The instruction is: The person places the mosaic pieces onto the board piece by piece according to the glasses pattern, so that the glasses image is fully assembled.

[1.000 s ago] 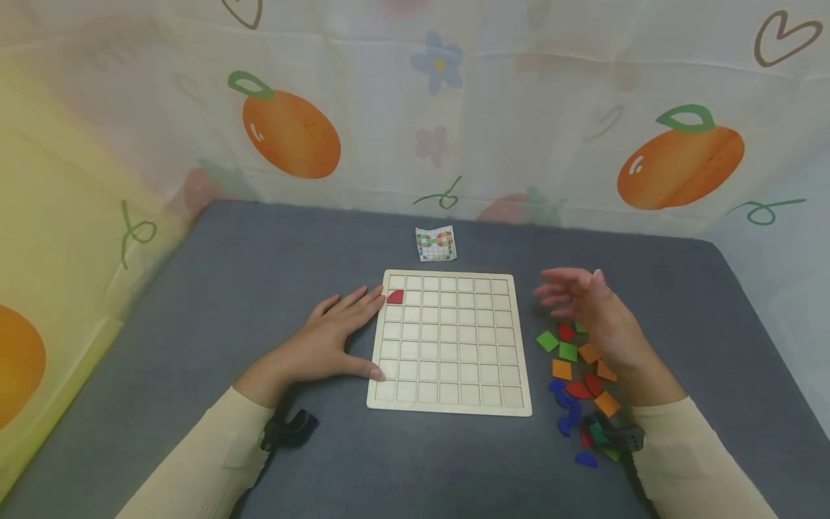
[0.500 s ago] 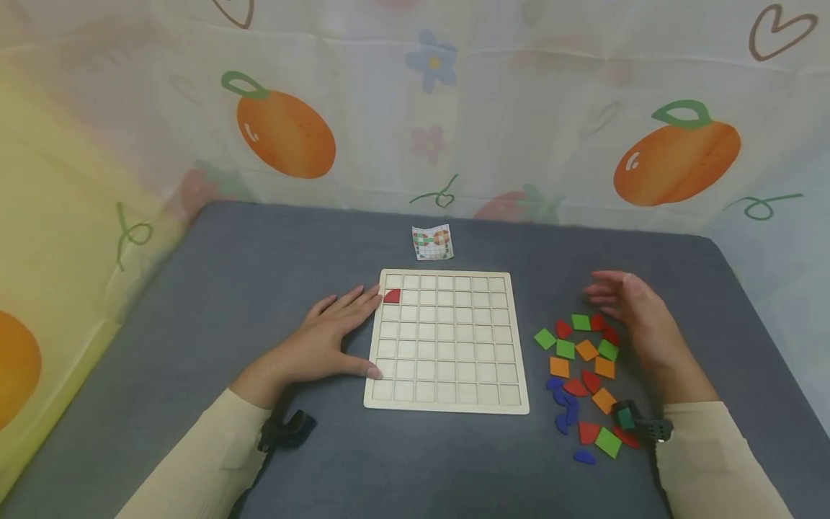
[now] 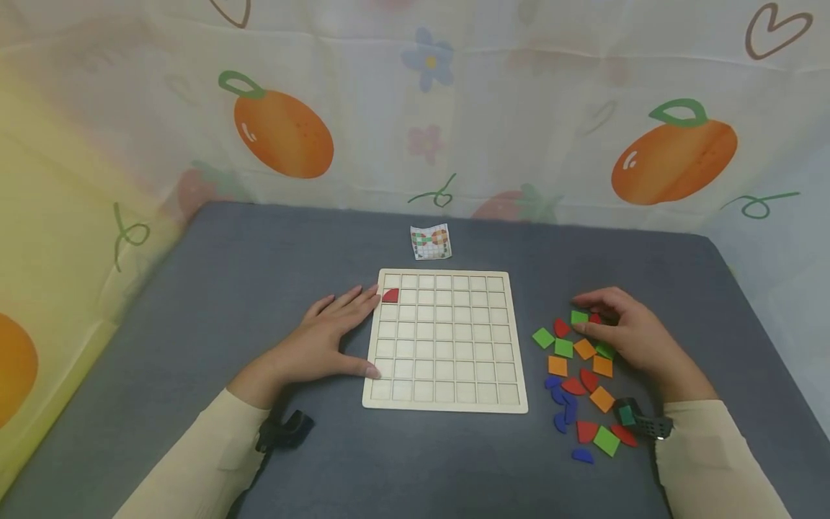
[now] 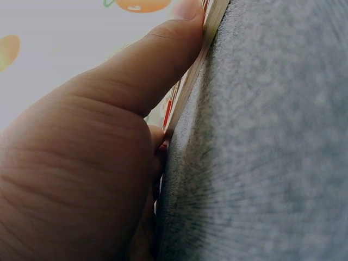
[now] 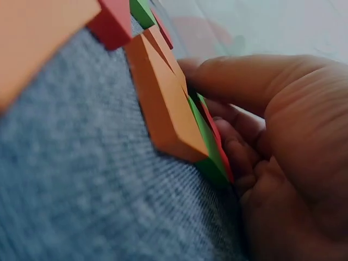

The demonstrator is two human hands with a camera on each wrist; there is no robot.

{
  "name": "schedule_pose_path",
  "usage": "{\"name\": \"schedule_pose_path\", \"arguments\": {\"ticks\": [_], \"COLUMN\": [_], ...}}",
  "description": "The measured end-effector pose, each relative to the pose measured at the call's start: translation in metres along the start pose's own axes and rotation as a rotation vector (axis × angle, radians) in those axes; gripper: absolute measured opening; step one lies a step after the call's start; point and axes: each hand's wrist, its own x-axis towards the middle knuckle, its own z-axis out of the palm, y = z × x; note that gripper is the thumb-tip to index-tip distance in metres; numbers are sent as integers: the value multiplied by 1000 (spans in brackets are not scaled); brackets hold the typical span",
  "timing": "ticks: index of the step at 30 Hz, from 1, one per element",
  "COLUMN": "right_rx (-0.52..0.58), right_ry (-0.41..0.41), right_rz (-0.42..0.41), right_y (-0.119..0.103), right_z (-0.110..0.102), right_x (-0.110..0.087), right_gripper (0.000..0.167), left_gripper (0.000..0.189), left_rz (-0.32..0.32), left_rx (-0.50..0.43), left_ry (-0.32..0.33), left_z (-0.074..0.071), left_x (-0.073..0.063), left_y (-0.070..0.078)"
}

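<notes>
In the head view my left hand (image 3: 331,331) lies with spread, straight fingers along the left edge of a pale wooden grid board (image 3: 372,389). Its thumb rests on the lower left corner, as the left wrist view also shows. A red quarter-round tile (image 3: 391,295) sits in a cell of the leftmost column, second row. Right of the board, my right hand (image 3: 629,328) is low over loose tiles, index finger and thumb apart around a green square tile (image 3: 579,317). The thumb tip is right at that tile's near edge. A red tile (image 3: 595,318) is partly hidden by the hand.
Loose orange squares (image 3: 558,366), red tiles (image 3: 586,432), green squares (image 3: 606,441) and blue curved pieces (image 3: 582,455) spread right of the board. A small printed pattern card (image 3: 431,242) lies beyond it. A patterned cloth (image 3: 519,144) hangs behind the grey table (image 3: 311,245).
My right hand moved right, away from the board, then came down over the tiles with thumb and index finger around the green square. My left hand stayed at the board's edge.
</notes>
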Motion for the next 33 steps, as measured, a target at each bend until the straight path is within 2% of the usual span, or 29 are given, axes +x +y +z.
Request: {"name": "schedule_pose_path", "arguments": {"ticks": [5, 13, 24, 33], "right_rx": [-50, -49, -20, 24], "right_ry": [-5, 26, 169, 212], "right_rz": [-24, 15, 14, 29], "right_y": [-1, -7, -9, -21], "right_z": [1, 4, 4, 0], "right_x": [2, 2, -2, -4], "right_gripper": [33, 28, 19, 23], "left_gripper": [124, 124, 124, 124], "left_rz": [-8, -9, -19, -15], "left_rx": [-5, -11, -12, -19], "left_ry": [-6, -6, -4, -5], "left_z": [1, 1, 1, 1], "left_x": [1, 0, 0, 0], "left_y": [-1, -1, 0, 0]}}
